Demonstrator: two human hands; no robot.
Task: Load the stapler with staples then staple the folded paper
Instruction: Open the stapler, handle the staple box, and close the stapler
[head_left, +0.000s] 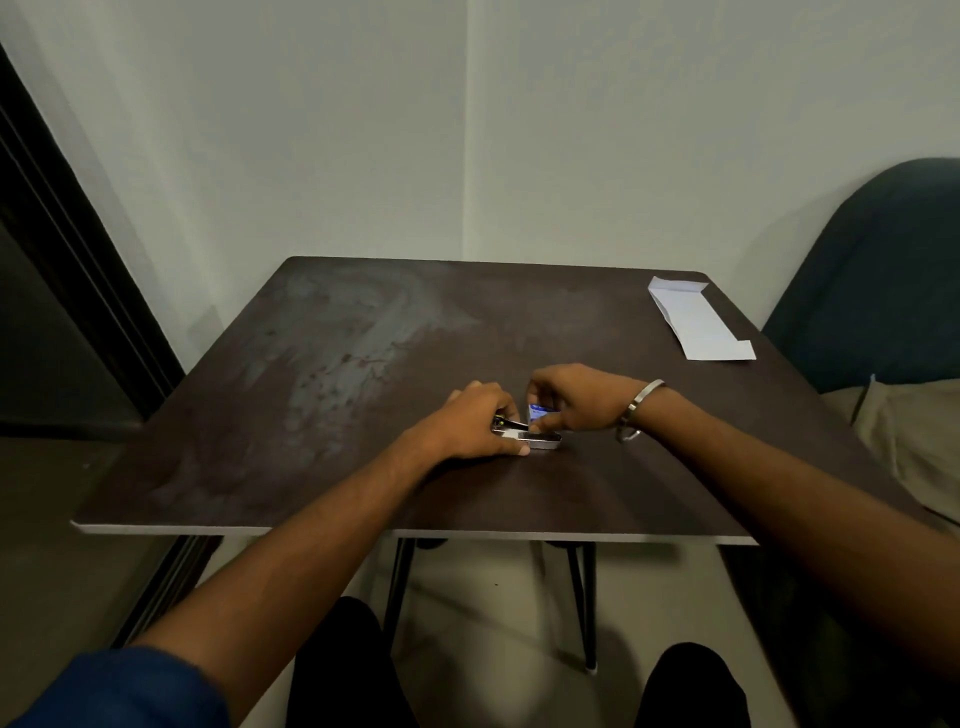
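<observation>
Loading stage only: stapler (524, 435) clamped mid-worktop (322, 364) by left hand (475, 423); right hand (569, 399) fingers pinched over staple box (537, 412). Folded paper (698, 322) left untouched at far right corner.

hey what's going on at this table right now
A person seated at a dark table is working on a small metal stapler. The left hand holds the stapler down on the tabletop, while the right hand, with a metal bangle on its wrist, works at it with its fingertips, right beside a small blue box, probably the staples. It looks like the loading step. The folded paper lies untouched at the table's far right corner, not yet stapled.
</observation>
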